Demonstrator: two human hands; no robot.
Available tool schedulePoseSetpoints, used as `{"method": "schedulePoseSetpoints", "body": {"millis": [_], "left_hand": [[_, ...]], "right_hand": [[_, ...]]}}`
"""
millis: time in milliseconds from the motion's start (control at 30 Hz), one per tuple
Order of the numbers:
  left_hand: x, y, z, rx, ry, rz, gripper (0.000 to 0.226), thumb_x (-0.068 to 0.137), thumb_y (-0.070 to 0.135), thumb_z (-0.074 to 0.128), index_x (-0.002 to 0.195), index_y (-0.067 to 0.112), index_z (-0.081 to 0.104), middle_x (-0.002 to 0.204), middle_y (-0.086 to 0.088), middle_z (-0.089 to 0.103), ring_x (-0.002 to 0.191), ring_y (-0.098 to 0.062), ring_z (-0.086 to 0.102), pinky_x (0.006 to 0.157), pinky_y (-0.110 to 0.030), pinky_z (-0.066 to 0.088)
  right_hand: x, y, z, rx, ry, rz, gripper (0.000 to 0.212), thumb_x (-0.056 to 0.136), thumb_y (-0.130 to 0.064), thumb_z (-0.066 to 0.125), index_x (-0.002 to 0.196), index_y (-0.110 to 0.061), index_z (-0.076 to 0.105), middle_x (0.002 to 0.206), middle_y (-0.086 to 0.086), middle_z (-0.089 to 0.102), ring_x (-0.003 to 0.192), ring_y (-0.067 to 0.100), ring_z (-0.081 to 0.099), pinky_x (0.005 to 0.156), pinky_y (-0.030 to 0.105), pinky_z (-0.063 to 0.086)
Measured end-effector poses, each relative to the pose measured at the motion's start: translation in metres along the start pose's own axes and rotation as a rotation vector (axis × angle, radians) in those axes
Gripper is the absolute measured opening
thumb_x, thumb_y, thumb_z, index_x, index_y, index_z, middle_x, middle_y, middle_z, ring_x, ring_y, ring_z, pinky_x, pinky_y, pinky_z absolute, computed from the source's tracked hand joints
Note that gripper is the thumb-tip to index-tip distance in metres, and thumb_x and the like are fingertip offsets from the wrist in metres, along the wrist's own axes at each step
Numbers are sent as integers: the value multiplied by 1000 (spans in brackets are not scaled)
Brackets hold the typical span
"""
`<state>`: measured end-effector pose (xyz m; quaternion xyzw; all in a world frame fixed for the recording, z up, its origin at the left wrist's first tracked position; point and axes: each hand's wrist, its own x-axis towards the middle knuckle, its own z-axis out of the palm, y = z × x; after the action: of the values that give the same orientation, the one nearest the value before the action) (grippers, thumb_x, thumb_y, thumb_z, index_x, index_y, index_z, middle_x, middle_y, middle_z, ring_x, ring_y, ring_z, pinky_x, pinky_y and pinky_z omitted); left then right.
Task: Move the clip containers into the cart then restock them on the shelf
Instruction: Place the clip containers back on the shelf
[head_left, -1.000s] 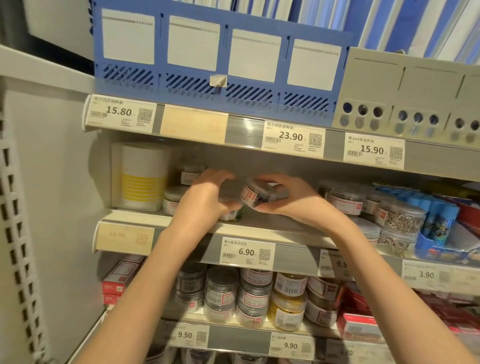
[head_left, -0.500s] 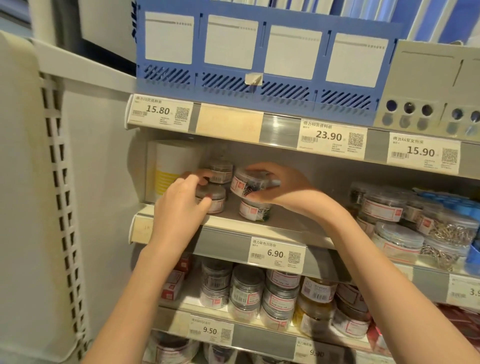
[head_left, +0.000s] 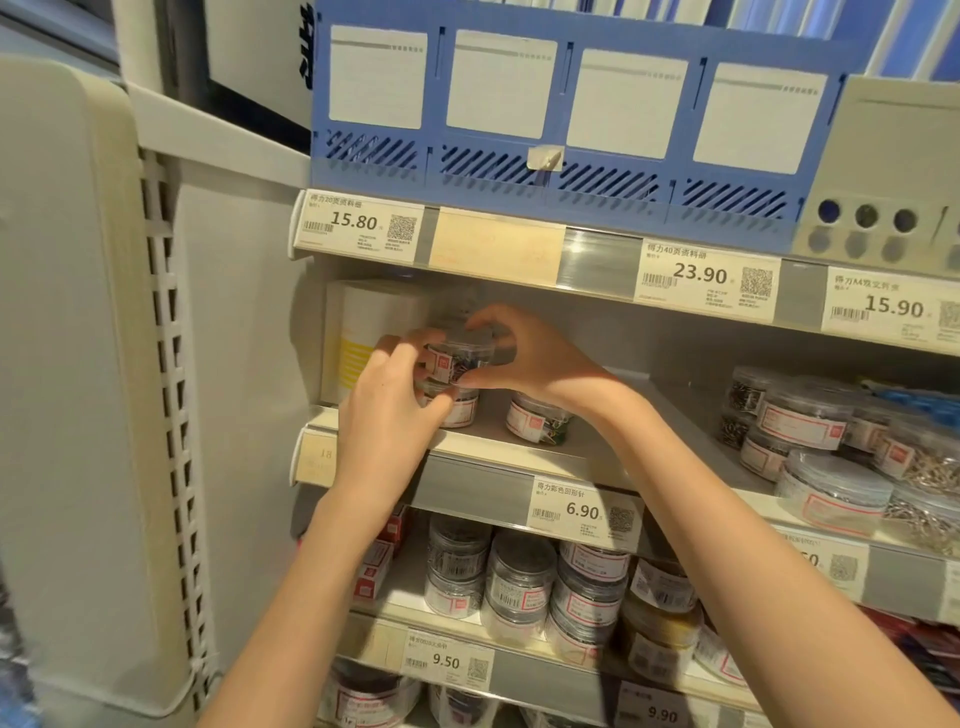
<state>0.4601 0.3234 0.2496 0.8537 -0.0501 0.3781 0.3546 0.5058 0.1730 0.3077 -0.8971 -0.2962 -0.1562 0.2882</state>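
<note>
Fingers (head_left: 480, 325) and thumb of the right hand (head_left: 535, 358) curl around a small clear round plastic clip container (head_left: 460, 356), setting it atop another clear tub (head_left: 457, 408). This stack stands just right of a white and yellow box (head_left: 363, 332) on the grey shelf (head_left: 519, 447). Curled loosely, the left hand (head_left: 389, 410) touches the stack's left side, likely steadying it. A third tub (head_left: 537, 423) sits further right of the box.
</note>
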Motion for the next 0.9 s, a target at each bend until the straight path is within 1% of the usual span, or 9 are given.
{"method": "schedulePoseSetpoints", "body": {"millis": [67,100,167,233,400,667,767,800,900], "left_hand": [[0,0,-1,-9,6,1,31,78,23,67,106,12,57,96,-6,54,88,-25,56,71,-39,46],[0,1,-1,-9,12,1,30,78,23,67,105,12,57,95,-6,54,87,-26,56,71,-39,46],[-1,2,-2,-2,16,-4,26,79,22,67,101,11,57,94,-7,53,85,-27,55,69,-38,45],[-1,2,-2,3,21,-15,24,80,21,66,99,10,56,92,-6,51,85,-28,54,68,-37,42],[-2,3,-2,18,25,-24,23,81,21,64,98,10,54,89,-5,47,83,-29,53,67,-36,40],[-1,8,4,-41,-36,74,21,81,19,62,101,13,59,83,-2,50,83,-24,51,68,-37,40],[2,14,10,-172,-107,144,16,81,19,65,95,26,63,79,13,55,83,-13,52,74,-28,42],[3,17,12,-205,-154,164,23,81,18,66,101,29,66,81,16,58,84,-10,53,77,-27,44],[6,28,19,-210,-300,228,34,81,16,64,113,28,65,105,10,66,97,-10,58,88,-35,49]], "right_hand": [[1,-1,2,2,20,0,50,73,-27,79,115,-21,53,118,-4,54,107,14,54,92,33,48],[0,-2,2,15,18,-4,49,73,-26,79,114,-20,54,117,-5,53,107,14,54,92,29,47],[-4,-2,-2,51,2,-3,49,75,-19,78,118,-16,55,116,-6,50,102,8,53,84,9,44],[-8,1,-5,84,-2,13,47,78,-8,74,120,-13,55,117,-4,51,93,3,55,75,0,41],[-9,3,-3,155,15,36,36,82,-5,69,115,-15,57,113,7,60,85,5,61,74,7,47],[-18,5,-13,145,7,57,37,83,-5,67,117,-17,56,107,-2,59,91,10,61,76,9,46],[-31,16,-27,92,37,95,32,84,-11,67,111,-26,58,109,-7,60,96,6,60,80,11,46],[-36,20,-30,74,42,111,31,84,-12,67,109,-28,58,108,-8,60,95,4,60,80,11,46],[-50,31,-41,27,47,151,28,85,-11,66,106,-29,59,106,-6,62,90,-5,59,75,5,45]]}}
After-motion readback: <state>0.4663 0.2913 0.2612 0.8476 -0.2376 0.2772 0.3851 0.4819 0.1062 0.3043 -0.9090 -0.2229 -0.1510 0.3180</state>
